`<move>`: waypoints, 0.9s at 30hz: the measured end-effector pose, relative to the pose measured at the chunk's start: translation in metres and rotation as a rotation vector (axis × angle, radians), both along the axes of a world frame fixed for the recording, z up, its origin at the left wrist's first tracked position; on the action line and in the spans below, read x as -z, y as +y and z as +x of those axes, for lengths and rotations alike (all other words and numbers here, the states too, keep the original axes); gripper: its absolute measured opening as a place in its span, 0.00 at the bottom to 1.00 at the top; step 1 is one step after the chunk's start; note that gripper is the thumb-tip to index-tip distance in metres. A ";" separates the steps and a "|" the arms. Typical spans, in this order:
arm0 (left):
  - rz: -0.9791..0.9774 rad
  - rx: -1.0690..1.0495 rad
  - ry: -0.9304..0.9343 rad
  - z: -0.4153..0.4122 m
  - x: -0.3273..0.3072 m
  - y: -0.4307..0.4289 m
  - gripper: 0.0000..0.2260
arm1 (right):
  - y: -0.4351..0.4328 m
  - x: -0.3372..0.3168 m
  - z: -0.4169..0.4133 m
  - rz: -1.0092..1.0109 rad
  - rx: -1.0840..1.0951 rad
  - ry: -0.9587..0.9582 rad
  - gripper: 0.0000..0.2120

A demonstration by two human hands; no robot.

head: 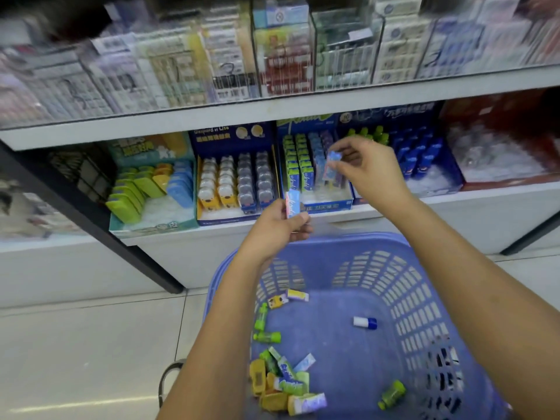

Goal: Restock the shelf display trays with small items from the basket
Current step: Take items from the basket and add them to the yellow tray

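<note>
Seen from my remote station: clear plastic dividers (313, 40) hold blurred stacks of boxed packs (285, 68) on a white upper shelf (212, 116). At left, a black upright post (91, 222) slants down to the pale tiled floor (75, 344), where a grey metal loop (163, 380) shows near the lower edge. Stock in the neighbouring bay (27, 207) is too blurred to name.

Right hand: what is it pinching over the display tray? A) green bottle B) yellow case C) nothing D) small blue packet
D: the right hand pinches a small blue packet above the display tray of green and blue packs.
</note>
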State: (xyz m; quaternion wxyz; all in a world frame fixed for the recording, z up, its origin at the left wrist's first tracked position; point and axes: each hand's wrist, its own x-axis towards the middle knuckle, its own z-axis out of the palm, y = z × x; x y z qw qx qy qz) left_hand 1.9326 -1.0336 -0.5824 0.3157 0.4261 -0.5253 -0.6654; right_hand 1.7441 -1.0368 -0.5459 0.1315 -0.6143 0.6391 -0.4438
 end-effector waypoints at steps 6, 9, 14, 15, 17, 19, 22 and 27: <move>0.054 -0.120 0.009 0.000 -0.003 -0.007 0.08 | -0.017 0.002 0.002 0.123 0.004 0.193 0.09; 0.055 -0.125 0.037 -0.003 -0.004 -0.008 0.08 | -0.021 0.000 -0.002 0.160 -0.011 0.094 0.08; 0.035 -0.116 0.058 -0.007 -0.004 -0.007 0.07 | -0.025 -0.003 -0.008 0.240 -0.062 0.003 0.07; 0.024 -0.118 0.057 -0.007 -0.005 -0.007 0.08 | -0.026 -0.003 -0.009 0.253 -0.071 0.006 0.07; -0.003 -0.124 0.049 -0.007 -0.005 -0.007 0.09 | -0.029 -0.004 -0.011 0.269 -0.075 0.026 0.08; -0.051 -0.127 0.033 -0.007 -0.005 -0.008 0.06 | -0.033 -0.004 -0.010 0.258 -0.067 0.097 0.10; -0.134 -0.152 0.001 -0.006 -0.005 -0.009 0.04 | -0.036 -0.004 -0.005 0.259 -0.105 0.190 0.10; -0.158 -0.213 0.018 -0.006 0.000 -0.012 0.05 | -0.035 0.002 -0.008 0.238 -0.087 0.236 0.08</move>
